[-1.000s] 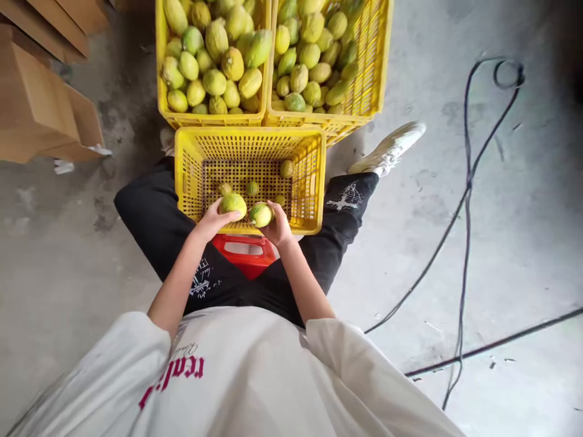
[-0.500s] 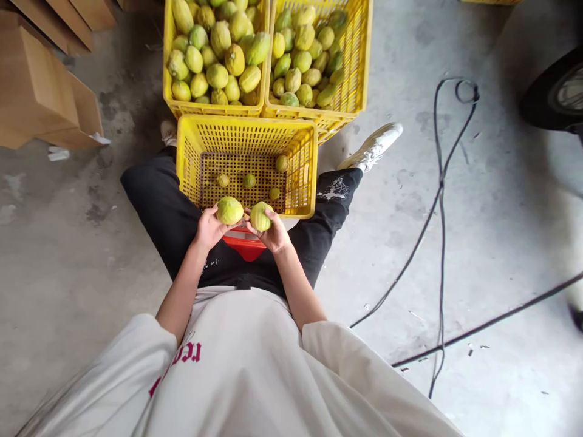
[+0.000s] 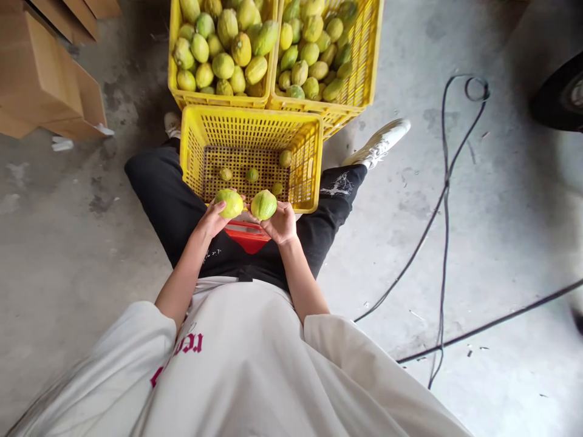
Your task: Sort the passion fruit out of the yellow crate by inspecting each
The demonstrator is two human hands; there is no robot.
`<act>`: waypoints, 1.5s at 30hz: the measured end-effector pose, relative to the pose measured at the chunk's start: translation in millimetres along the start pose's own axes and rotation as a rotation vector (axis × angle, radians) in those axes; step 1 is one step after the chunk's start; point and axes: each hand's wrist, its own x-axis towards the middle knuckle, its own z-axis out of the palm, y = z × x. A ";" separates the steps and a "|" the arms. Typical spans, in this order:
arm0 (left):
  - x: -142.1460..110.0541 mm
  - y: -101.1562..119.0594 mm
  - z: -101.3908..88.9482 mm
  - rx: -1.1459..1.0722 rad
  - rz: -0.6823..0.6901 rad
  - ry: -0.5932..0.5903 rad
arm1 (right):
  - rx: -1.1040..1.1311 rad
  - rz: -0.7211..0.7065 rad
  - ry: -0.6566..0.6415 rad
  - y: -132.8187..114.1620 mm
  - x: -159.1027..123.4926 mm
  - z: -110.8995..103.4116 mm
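My left hand (image 3: pixel 214 217) is closed around a smooth yellow-green fruit (image 3: pixel 229 203), thumb on its near side. My right hand (image 3: pixel 279 222) holds a second round, greener fruit (image 3: pixel 263 205) on its fingers, with faint ridges showing. Both fruits are side by side, a small gap apart, over the near rim of a yellow plastic crate (image 3: pixel 250 113) between my legs. On the crate's perforated floor lie several much smaller fruits (image 3: pixel 252 175). The fingers under both held fruits are partly hidden.
Two yellow crates full of yellow-green fruit, one at the left (image 3: pixel 218 100) and one at the right (image 3: pixel 376 54), stand beyond the near crate. Cardboard boxes (image 3: pixel 50 73) are at far left. A black cable (image 3: pixel 421 237) loops over the concrete floor; a wheel (image 3: pixel 558 100) is at right.
The fruit in my right hand has been turned, and that hand now sits more beneath it. Both hands still hold their fruits. The whole view has shifted slightly.
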 end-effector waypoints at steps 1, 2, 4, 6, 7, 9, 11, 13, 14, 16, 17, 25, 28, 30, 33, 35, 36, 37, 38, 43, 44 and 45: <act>-0.2 0.5 0.6 -0.010 -0.008 -0.016 | -0.007 -0.002 -0.005 0.4 0.4 -0.9; -0.5 1.1 1.0 -0.017 -0.016 -0.027 | -0.015 -0.001 -0.011 0.9 0.8 -1.8; -1.6 1.9 1.0 -0.018 -0.034 -0.027 | -0.037 0.005 -0.023 1.9 1.3 -4.0; -2.6 2.8 1.4 -0.007 -0.056 0.005 | -0.059 0.018 -0.046 3.2 1.9 -6.4; -3.1 3.5 2.3 -0.009 -0.068 0.030 | -0.067 0.025 -0.062 4.0 2.2 -7.6; -4.0 6.2 6.6 -0.040 -0.092 0.076 | -0.081 0.039 -0.098 5.4 3.0 -9.2; -5.2 10.2 13.4 -0.092 -0.115 0.109 | -0.093 0.045 -0.128 6.4 3.9 -9.5; -6.3 13.9 20.3 -0.122 -0.131 0.134 | -0.094 0.032 -0.142 6.4 4.4 -7.8; -6.6 15.1 22.7 -0.122 -0.134 0.149 | -0.089 0.023 -0.137 5.9 4.3 -6.3; -6.5 15.6 24.2 -0.104 -0.127 0.190 | -0.065 0.011 -0.104 3.7 3.1 -2.0; -6.0 15.1 23.1 -0.091 -0.122 0.213 | -0.047 0.013 -0.083 2.1 2.1 0.4; -1.1 11.5 11.7 -0.025 -0.091 0.276 | 0.075 0.050 -0.012 -4.1 -2.3 10.7; -0.8 13.2 16.9 -0.009 -0.101 0.276 | 0.066 0.052 -0.006 -2.5 -0.5 6.6; -1.2 14.9 20.3 -0.015 -0.112 0.275 | 0.054 0.059 -0.004 -1.9 0.4 3.2; -2.2 17.2 23.4 -0.067 -0.112 0.272 | 0.057 0.052 0.009 -1.5 1.6 -0.5; -2.7 17.8 24.4 -0.109 -0.097 0.283 | 0.073 0.048 0.017 -1.2 2.7 -1.1; -2.7 17.6 24.5 -0.121 -0.088 0.290 | 0.078 0.050 0.020 -1.1 3.2 -0.9; -2.5 17.2 24.3 -0.123 -0.080 0.298 | 0.078 0.054 0.024 -1.0 3.7 -0.3; -2.2 16.6 23.6 -0.116 -0.074 0.304 | 0.074 0.058 0.030 -0.9 4.0 0.6; 0.4 12.8 16.0 -0.051 -0.061 0.339 | 0.063 0.021 0.058 -1.7 3.7 5.0; 0.7 12.5 15.0 -0.045 -0.059 0.344 | 0.066 0.008 0.055 -2.0 3.5 5.3; 0.8 12.5 14.5 -0.039 -0.061 0.342 | 0.067 -0.001 0.049 -2.3 3.3 5.3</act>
